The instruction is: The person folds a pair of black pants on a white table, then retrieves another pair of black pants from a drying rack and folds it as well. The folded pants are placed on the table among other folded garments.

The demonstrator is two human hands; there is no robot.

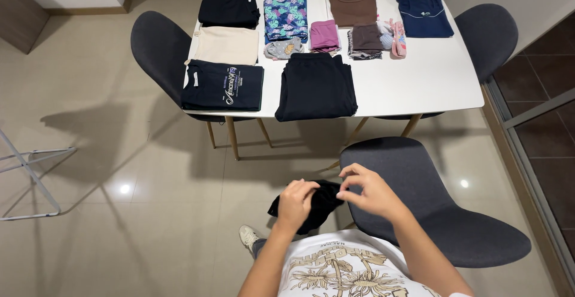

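A small black garment (317, 204) hangs bunched in front of my chest, above the floor. My left hand (295, 202) is closed around its left side. Its upper right edge is pinched between the fingertips of my right hand (366, 192). Both hands are close together, well short of the white table (431, 78). Several folded clothes lie on that table, among them black trousers (316, 86) at the near edge and a dark printed t-shirt (223, 85) at the near left corner.
A dark grey chair (437, 207) stands right beside me on the right. Two more chairs (157, 45) (490, 30) flank the table. A white metal rack (30, 177) stands on the tiled floor at the left. A glass door track runs along the right.
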